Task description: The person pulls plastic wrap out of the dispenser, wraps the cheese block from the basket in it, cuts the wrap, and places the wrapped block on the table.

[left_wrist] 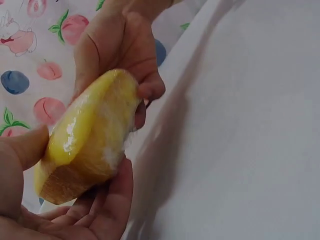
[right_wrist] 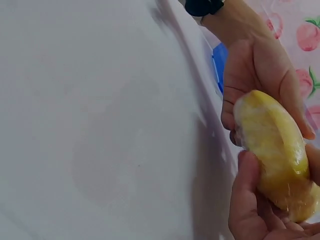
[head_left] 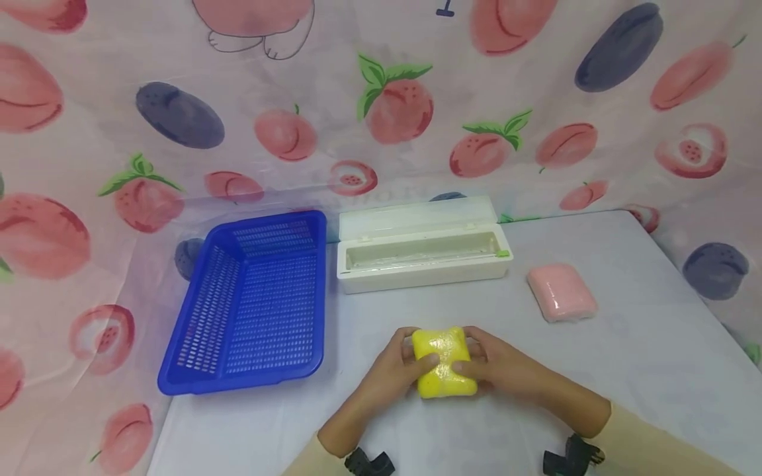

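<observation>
In the head view, a yellow pillow-shaped block [head_left: 445, 385] with a shiny clear film around it is held between both hands, above the front middle of the table. My left hand [head_left: 388, 371] grips its left side, thumb over the upper face. From the right, my right hand [head_left: 503, 369] grips it the same way, with its thumb on top too. Both wrist views show fingers curled under the block [left_wrist: 75, 132], whose underside has bunched, wrinkled film [right_wrist: 262, 130]. Off to the right lies a similar pink block [head_left: 561, 293], also glossy.
A blue perforated plastic basket [head_left: 318, 297] stands at the left. Behind the hands is a long white box [head_left: 425, 277] with its hinged lid [head_left: 417, 218] raised and a small green piece [head_left: 503, 254] at its right end. A fruit-print cloth [head_left: 417, 172] hangs behind the white-covered table [head_left: 643, 370].
</observation>
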A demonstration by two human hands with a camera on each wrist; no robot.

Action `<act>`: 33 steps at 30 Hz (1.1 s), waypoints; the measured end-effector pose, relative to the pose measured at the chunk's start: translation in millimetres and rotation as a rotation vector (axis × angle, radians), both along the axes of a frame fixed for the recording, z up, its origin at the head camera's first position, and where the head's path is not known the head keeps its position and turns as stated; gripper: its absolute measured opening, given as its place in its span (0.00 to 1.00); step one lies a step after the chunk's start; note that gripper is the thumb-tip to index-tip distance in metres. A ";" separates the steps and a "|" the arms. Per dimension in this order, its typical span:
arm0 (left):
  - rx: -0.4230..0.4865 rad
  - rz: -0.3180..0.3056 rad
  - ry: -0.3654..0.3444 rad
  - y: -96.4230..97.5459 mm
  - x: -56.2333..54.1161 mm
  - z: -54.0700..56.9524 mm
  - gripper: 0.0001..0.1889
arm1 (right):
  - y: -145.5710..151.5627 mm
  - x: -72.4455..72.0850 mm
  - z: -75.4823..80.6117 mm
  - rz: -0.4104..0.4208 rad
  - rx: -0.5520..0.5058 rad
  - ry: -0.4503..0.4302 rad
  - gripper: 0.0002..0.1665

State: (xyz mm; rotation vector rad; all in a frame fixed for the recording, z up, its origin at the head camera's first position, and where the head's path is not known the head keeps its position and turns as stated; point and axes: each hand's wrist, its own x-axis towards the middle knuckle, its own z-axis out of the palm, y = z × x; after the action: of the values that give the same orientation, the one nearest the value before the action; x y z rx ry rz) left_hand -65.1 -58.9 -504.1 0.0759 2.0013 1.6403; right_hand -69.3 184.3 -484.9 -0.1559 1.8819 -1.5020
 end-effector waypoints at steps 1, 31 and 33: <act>0.022 0.023 -0.018 2.4 -1.0 0.1 0.35 | 0.7 -0.5 -0.4 -0.028 0.012 0.002 0.46; -0.308 0.137 0.381 149.9 -39.7 -9.2 0.31 | 63.9 -6.0 18.3 -0.385 0.262 0.266 0.45; -0.333 0.107 0.416 151.1 -40.0 -9.4 0.30 | 63.3 -8.0 16.8 -0.380 0.238 0.243 0.46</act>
State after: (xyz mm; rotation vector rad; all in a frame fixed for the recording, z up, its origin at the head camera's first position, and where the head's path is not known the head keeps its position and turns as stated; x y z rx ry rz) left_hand -105.0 92.3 -513.5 0.2043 2.6105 1.4142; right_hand -77.3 247.6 -468.1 0.1453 2.3718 -1.5375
